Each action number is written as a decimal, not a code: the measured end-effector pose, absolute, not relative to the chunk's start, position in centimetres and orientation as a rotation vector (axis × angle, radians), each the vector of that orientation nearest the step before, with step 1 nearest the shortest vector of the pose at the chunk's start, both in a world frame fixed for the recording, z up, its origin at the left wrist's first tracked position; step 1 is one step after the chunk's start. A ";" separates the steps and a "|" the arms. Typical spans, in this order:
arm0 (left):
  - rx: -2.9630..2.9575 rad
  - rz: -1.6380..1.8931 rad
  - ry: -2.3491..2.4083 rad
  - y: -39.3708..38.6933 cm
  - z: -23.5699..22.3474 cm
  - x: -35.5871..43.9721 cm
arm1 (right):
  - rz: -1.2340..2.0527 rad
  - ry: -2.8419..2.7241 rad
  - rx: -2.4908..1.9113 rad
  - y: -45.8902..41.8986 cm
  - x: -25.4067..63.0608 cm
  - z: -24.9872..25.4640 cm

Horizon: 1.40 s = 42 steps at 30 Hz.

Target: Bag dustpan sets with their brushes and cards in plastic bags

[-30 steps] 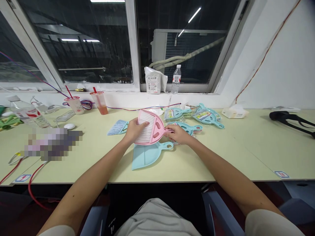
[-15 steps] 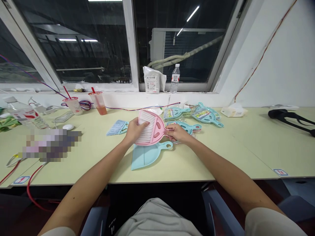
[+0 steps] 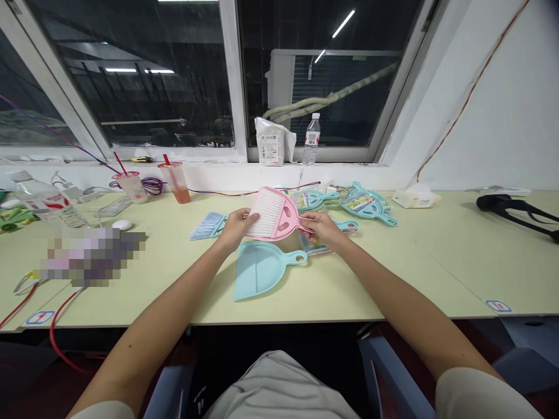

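Held up over the table is a pink dustpan and brush set (image 3: 286, 216), its white bristles lying against the pan. My left hand (image 3: 236, 228) grips the wide bristle side, thumb on top. On the handle end, my right hand (image 3: 320, 227) is closed, hiding most of the handle. Below them a light blue dustpan (image 3: 261, 272) lies on the table with its handle to the right. A blue brush (image 3: 209, 226) rests just beyond my left hand, partly covered by it. Behind my right hand are bagged blue dustpan sets (image 3: 369, 203).
Two drink cups (image 3: 175, 182) with red straws and a water bottle (image 3: 48, 201) stand at the left. A tissue pack (image 3: 416, 196) and a black strapped object (image 3: 515, 212) lie at the right. Another bottle (image 3: 311, 141) stands on the windowsill.
Both hands have moved the pink set up and slightly right, away from me. More of the light blue dustpan now shows beneath it.
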<state>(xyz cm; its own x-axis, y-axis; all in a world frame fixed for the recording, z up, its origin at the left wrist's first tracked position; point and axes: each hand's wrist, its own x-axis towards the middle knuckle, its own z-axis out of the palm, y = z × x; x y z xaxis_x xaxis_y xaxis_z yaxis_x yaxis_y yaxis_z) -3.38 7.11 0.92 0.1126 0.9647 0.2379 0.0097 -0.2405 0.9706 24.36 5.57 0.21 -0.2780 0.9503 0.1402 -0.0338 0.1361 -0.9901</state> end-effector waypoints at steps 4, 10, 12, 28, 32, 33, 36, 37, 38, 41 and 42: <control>1.487 1.368 1.124 8.0 0.3 -4.1 | 1.371 -1.271 -0.936 6.0 24.9 0.5; 2.279 1.149 1.398 10.4 -1.6 -6.0 | 1.454 -1.020 -0.798 7.5 27.1 0.6; 2.439 1.025 1.377 11.3 -2.3 -5.8 | 1.492 -0.928 -0.779 7.8 27.5 0.6; 2.509 0.774 1.572 13.0 -3.4 -4.7 | 1.482 -0.932 -0.805 7.9 27.1 0.1; 2.245 1.198 1.501 12.4 -2.5 -4.8 | 1.493 -0.932 -0.793 7.8 27.0 0.1; 2.138 1.327 1.477 12.2 -2.1 -5.0 | 1.494 -0.927 -0.789 7.8 27.0 0.1; 1.795 1.682 1.361 11.9 -0.6 -6.0 | 1.495 -0.908 -0.787 7.8 27.0 0.2; 1.685 1.782 1.314 11.8 0.0 -6.5 | 1.498 -0.905 -0.792 7.8 27.0 0.2; 1.577 1.866 1.268 11.8 0.6 -7.0 | 1.502 -0.906 -0.799 7.8 27.0 0.2; 1.326 1.919 1.116 11.6 2.3 -8.1 | 1.538 -0.939 -0.837 7.8 27.0 0.1; 1.284 1.879 1.071 11.5 2.7 -8.2 | 1.560 -0.960 -0.851 7.8 26.9 0.1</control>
